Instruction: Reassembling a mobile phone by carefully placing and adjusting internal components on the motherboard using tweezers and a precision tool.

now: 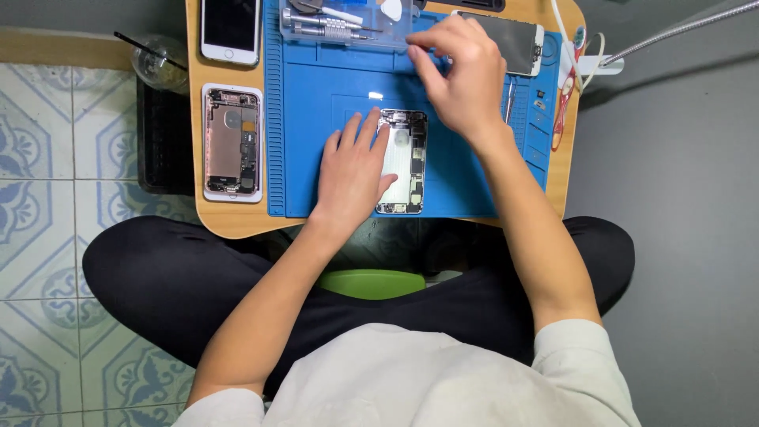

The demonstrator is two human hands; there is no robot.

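The left hand (353, 170) was laid flat, fingers spread, on the left edge of an opened phone body (402, 161), pinning it to a blue work mat (316, 103). The right hand (461, 75) was held just above the phone's top end, thumb and forefinger pinched narrowly together; whether anything small was gripped between them could not be told. The phone was seen with its screen already removed and its inner parts and battery area exposed, so disassembly appeared partly done, with components seemingly left inside. Beyond the right hand, a detached screen panel (518, 43) was lying at the mat's far corner. Further out from the right hand's fingertips, a clear tray of screwdrivers (336, 25) was placed. Off to the left of the left hand, on the wooden table (229, 220), a second opened phone (232, 142) and an intact white phone (230, 30) were laid, with a plastic cup (158, 62) past them
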